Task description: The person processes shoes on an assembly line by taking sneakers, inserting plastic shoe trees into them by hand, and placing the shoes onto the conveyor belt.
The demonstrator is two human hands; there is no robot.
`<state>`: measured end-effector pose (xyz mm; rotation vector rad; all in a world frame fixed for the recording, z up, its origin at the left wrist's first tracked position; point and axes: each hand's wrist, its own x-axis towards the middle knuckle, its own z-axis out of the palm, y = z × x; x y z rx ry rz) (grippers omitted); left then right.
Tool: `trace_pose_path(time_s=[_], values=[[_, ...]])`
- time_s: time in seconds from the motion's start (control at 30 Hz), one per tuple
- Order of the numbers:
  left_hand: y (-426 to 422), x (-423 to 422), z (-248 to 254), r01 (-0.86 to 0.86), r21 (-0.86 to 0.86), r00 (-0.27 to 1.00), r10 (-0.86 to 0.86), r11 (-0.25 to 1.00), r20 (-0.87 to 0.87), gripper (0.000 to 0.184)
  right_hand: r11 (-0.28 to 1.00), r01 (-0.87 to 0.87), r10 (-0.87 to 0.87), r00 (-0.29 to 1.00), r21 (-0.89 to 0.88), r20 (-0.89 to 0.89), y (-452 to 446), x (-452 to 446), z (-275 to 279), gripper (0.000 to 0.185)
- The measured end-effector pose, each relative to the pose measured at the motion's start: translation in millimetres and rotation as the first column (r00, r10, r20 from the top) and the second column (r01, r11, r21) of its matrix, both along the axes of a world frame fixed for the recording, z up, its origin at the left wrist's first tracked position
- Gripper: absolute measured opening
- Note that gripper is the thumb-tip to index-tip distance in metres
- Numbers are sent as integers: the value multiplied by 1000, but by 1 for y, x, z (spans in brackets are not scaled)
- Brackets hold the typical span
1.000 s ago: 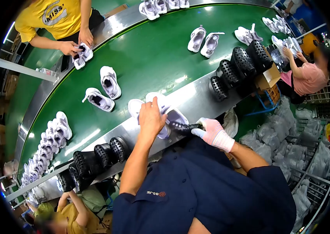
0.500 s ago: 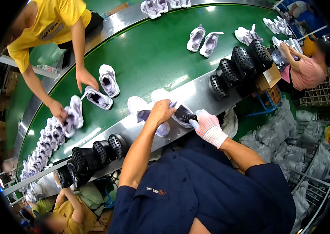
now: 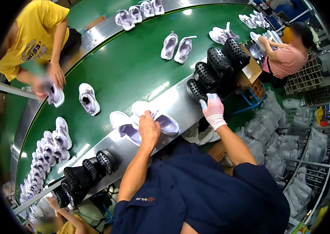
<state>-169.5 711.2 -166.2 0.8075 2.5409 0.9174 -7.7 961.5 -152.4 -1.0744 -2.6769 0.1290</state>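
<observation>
Green belt (image 3: 126, 70): here it is, the giant of the scene, sweeping from the lower left to the upper right, pale shoes dotted along it!
Tabletop (image 3: 184, 93): a steel strip cutting diagonally through mid-frame.
Person in yellow (image 3: 42, 35): upper left, both hands at a pale shoe.
Black forms (image 3: 207, 74): perforated, lined up right of centre.
Gripped shoe (image 3: 168, 124): white and lilac, dead centre of the frame, on the tabletop, toe towards the belt.
Neighbouring shoe (image 3: 121, 120): just to its left, at an angle.
Left hand (image 3: 150, 128): bare, and right on it, fingers curled, pinching the gripped shoe's upper!
Right hand (image 3: 213, 111): in a striped glove, up at the nearest black form, thumb apart from the fingers; whether they grip anything, I cannot tell.
</observation>
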Motion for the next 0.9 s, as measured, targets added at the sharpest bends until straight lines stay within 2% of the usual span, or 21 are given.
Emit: trace_pose_path(time_s=[0.1,0.2,0.3,0.33,0.4,0.43,0.57,0.6,0.67,0.73,0.83,0.9], values=[[-1,-2,-8,-84,54,994,80,995,68,55,999,-23,23,1000,38,2,-6,-2,19,67],[-2,-4,-19,-142,49,984,136,989,118,45,978,151,-141,987,145,-76,16,-11,40,70],[-2,-6,-41,-201,254,974,165,946,156,25,960,223,-247,959,171,140,42,-31,50,67],[0,-9,-32,-257,205,931,186,944,313,28,961,231,-263,936,155,233,44,-36,53,66],[-3,-14,-14,-272,222,910,175,936,377,28,963,199,-243,936,183,257,51,-36,45,60],[-4,-19,-11,-248,172,913,170,953,371,28,962,200,-245,931,184,270,52,-36,44,59],[-8,-27,-52,-297,205,841,154,932,518,33,964,200,-242,932,174,271,53,-33,43,56],[-7,-28,-49,-300,200,840,158,933,519,33,964,209,-248,932,167,265,53,-33,42,57],[-1,-28,-45,-311,69,834,238,948,497,34,965,206,-243,937,164,251,53,-34,41,57],[3,-26,-42,-339,119,830,237,933,505,34,965,207,-242,941,163,235,52,-33,42,58],[10,-27,-34,-303,48,869,255,952,424,34,966,204,-238,943,161,232,49,-33,54,59],[13,-25,-30,-309,7,830,265,951,491,42,978,204,-206,978,52,36,44,-26,70,58]])
